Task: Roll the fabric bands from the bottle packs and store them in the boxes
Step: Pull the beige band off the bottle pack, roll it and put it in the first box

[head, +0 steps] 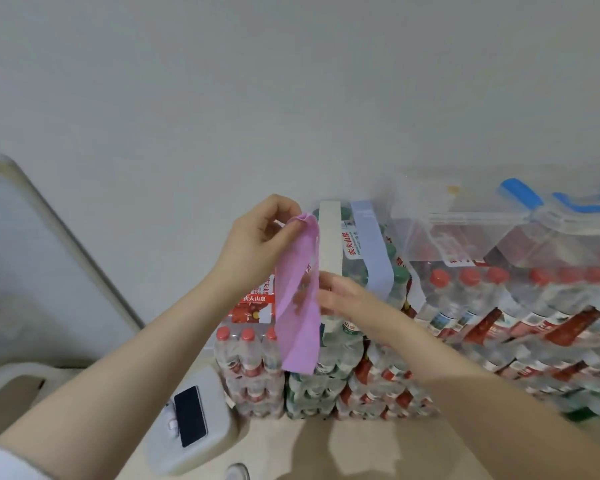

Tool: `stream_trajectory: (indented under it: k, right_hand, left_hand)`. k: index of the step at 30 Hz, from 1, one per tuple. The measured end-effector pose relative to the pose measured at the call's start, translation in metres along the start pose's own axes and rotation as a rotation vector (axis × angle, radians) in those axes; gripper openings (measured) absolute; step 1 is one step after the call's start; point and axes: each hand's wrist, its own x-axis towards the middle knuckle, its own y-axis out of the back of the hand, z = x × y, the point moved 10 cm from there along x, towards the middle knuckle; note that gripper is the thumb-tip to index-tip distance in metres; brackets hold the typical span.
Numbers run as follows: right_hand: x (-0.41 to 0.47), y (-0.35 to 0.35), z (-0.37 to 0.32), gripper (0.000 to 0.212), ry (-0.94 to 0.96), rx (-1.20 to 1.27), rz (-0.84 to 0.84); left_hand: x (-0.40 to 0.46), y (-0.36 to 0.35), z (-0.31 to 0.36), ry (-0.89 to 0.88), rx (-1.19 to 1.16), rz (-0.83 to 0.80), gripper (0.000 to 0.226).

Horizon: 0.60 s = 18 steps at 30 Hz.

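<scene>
The left hand pinches the top of the pink band, already off the bottle packs; the right hand, fingers loosely curved, touches its edge. Rolling is not started; the white band and blue band remain on the packs, the boxes wait far right.

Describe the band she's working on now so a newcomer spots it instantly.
Start at the stacked bottle packs against the wall. In front of them hangs the pink band, pinched at its top by the left hand. Unlike the white band and pale blue band, it isn't wrapped around any pack.
</scene>
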Motion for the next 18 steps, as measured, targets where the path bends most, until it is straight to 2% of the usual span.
stream_trajectory:
  k: [3,6,8,9,11,14,18]
  right_hand:
    - [-0.009,-0.007,0.008,0.031,0.045,-0.138,-0.062]
    - [-0.017,0.021,0.015,0.010,0.055,-0.426,0.195]
    - [-0.026,0.046,0.011,0.009,0.035,-0.514,0.388]
    - [-0.032,0.059,0.008,0.012,0.030,-0.476,0.465]
    - [-0.048,0.083,-0.003,0.022,0.038,-0.300,0.602]
    - [-0.069,0.113,-0.023,0.030,0.107,-0.175,0.740]
    - [-0.089,0.127,-0.055,0.041,0.205,-0.195,0.711]
  left_hand:
    - [-0.009,-0.001,-0.007,0.046,-0.014,0.040,0.020]
    - [-0.017,-0.006,-0.010,0.072,-0.027,0.053,0.022]
    - [-0.022,-0.013,-0.012,0.086,-0.055,0.037,0.019]
    - [-0.024,-0.019,-0.013,0.096,-0.079,0.015,0.015]
    - [-0.029,-0.034,-0.016,0.119,-0.130,-0.085,0.005]
    - [-0.044,-0.069,-0.022,0.106,-0.114,-0.391,0.012]
    - [-0.066,-0.103,-0.036,0.050,0.089,-0.656,0.019]
